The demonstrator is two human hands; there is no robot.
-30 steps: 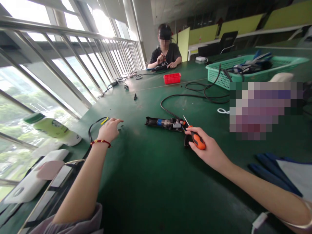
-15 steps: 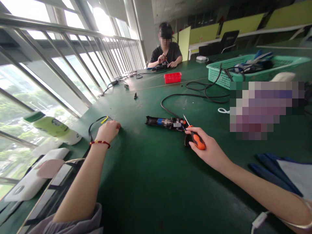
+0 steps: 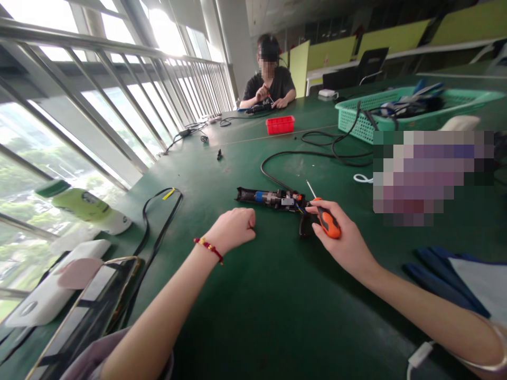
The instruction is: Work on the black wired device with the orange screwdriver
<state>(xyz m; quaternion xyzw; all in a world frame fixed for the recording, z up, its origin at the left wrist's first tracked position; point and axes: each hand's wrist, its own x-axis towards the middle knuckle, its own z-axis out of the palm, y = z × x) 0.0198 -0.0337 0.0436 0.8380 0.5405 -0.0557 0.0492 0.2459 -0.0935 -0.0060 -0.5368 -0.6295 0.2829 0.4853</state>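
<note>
Black device point(image 3: 273, 199) lies uncovered, internals exposed. Right hand point(image 3: 347, 240) grips screwdriver point(image 3: 329, 224), tip clear; left hand point(image 3: 233, 229) curled closed, contents not visible.

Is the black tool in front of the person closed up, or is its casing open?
Open: along the black tool, inner parts show, including a blue section, and thin wires near the handle.

An opened black tool point(image 3: 271, 199) lies on the green table point(image 3: 253, 306) beside a tilted orange screwdriver point(image 3: 328, 222).
</note>
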